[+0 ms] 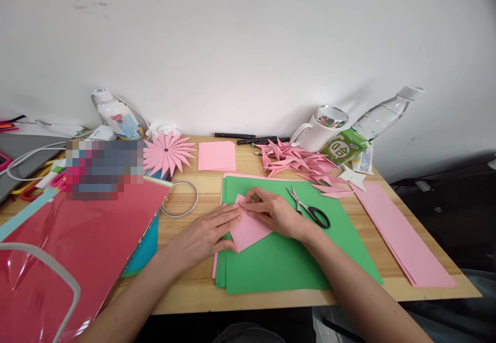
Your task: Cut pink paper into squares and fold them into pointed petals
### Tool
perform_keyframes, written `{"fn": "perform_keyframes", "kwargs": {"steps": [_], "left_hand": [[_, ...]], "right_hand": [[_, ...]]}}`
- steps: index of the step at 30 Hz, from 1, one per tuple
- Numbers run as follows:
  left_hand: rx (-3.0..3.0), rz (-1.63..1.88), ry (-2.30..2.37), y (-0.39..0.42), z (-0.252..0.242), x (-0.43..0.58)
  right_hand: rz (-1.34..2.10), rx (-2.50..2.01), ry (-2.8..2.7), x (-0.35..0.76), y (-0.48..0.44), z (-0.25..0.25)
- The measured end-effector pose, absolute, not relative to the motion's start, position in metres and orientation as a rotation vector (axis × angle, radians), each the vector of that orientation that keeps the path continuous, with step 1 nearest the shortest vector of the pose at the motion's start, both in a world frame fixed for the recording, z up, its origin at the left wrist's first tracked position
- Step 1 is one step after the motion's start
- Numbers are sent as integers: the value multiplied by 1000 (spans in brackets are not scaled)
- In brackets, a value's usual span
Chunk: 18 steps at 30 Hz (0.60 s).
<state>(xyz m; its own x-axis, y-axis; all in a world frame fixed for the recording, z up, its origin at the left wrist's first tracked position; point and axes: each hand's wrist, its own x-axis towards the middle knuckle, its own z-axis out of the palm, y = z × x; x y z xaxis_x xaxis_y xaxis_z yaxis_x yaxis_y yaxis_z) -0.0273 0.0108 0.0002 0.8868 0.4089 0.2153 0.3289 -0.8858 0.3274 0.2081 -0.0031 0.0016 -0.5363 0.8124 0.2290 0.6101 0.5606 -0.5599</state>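
Note:
A square of pink paper [251,229], turned so one corner points away from me, lies on a stack of green paper [279,270]. My left hand [209,232] rests on the paper's left side with its fingers stretched out and the thumb apart near the lower corner. At the top corner, the bent fingers of my right hand [273,211] pinch the paper. Its upper edge is partly hidden under my fingers. Black-handled scissors [310,209] lie on the green stack, just right of my right hand.
Behind the stack are a pink paper pinwheel shape [166,152], pink squares [217,156] and a heap of folded pink pieces [296,159]. Pink strips [403,234] lie right. A mug [320,128] and bottles stand by the wall. A tape roll [180,198] and red folder [96,239] are left.

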Motion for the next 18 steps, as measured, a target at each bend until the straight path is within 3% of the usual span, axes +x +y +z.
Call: {"fn": "perform_keyframes", "kwargs": {"steps": [18], "left_hand": [[2733,415,552,14,4,-27]], "right_hand": [[489,-1216,-2324,203,-3,-3]]}}
